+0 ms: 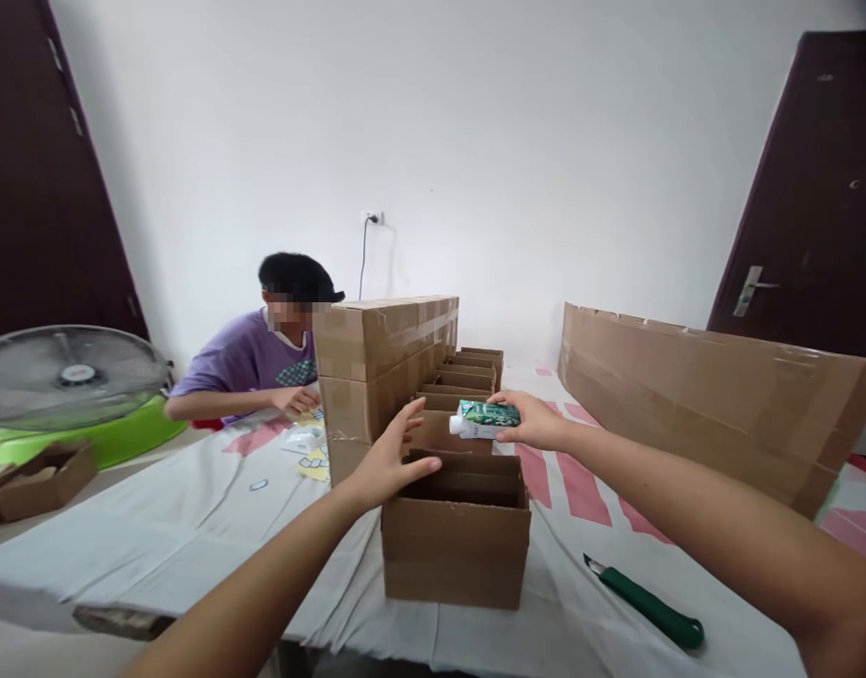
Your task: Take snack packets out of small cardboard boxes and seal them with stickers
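My right hand [536, 421] grips the end of a green and white tube with a white cap [486, 420], which looks like toothpaste. The tube is held sideways above the row of cardboard boxes, its cap pointing left. Just below it stands the nearest open cardboard box [456, 556], whose inside is dark and mostly hidden. My left hand [391, 461] is at the left rim of that box, fingers spread and thumb over the opening, with nothing in it. Behind, more open boxes [468, 377] stand in a line going away from me.
A wall of taped cartons [341, 348] rises left of the boxes. A green-handled utility knife [651, 603] lies at the right front, blade out. A long cardboard panel [687, 395] stands at right. Beyond the cartons a person in purple [235, 358] sits near a green fan [115, 433].
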A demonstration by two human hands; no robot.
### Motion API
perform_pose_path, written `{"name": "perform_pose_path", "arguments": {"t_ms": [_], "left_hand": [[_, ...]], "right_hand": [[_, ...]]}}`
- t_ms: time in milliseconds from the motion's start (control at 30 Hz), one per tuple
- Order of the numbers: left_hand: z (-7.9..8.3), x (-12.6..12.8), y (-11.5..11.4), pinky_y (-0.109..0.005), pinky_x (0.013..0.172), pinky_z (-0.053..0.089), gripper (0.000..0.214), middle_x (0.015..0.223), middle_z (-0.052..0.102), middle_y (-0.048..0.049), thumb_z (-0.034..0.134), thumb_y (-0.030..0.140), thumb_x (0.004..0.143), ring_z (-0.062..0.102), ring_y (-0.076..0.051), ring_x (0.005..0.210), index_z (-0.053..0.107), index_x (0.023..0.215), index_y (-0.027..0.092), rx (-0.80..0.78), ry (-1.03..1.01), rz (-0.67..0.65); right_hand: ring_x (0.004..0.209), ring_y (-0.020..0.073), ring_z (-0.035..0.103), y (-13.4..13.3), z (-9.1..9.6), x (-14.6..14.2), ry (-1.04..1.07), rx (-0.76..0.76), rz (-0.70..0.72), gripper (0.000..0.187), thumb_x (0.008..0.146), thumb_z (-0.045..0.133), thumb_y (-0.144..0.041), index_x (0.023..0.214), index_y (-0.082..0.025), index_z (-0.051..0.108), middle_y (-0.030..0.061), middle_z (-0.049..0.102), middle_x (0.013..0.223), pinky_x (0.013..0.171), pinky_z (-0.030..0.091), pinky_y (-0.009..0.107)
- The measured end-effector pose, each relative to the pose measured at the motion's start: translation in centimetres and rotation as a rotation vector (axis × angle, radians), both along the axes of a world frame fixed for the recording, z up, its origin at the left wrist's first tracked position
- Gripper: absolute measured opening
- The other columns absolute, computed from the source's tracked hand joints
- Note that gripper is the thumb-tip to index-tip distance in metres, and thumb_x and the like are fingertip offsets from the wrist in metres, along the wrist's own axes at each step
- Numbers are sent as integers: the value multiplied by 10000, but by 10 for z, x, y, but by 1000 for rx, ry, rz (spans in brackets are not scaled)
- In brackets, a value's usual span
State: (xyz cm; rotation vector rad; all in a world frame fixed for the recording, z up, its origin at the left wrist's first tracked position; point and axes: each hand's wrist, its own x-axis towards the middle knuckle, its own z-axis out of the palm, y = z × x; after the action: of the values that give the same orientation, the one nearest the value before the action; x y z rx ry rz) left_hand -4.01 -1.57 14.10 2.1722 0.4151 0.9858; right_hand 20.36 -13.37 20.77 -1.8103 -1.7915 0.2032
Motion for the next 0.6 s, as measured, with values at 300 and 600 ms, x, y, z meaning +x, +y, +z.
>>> {"name": "perform_pose_path", "arguments": {"t_ms": [300, 600], "left_hand": [[34, 64, 26, -399, 887, 475, 524, 1004, 652, -47, 715, 357, 640, 619, -253, 951, 545, 1107, 192, 50, 69, 147], [39, 23, -56, -336, 840, 502, 533, 1077, 617, -34, 697, 397, 713, 616, -224, 946, 478, 1173, 239, 138, -25, 140]], "right_hand": [[1082, 242, 540, 40, -7, -18, 11, 130, -36, 623, 579, 825, -192, 1150, -221, 577, 50, 550, 1125, 930, 426, 370], [1044, 209, 556, -50, -21, -39, 198, 402, -9, 643, 598, 825, -291, 1141, -221, 488, 44, 562, 1139, 910, 445, 333]]}}
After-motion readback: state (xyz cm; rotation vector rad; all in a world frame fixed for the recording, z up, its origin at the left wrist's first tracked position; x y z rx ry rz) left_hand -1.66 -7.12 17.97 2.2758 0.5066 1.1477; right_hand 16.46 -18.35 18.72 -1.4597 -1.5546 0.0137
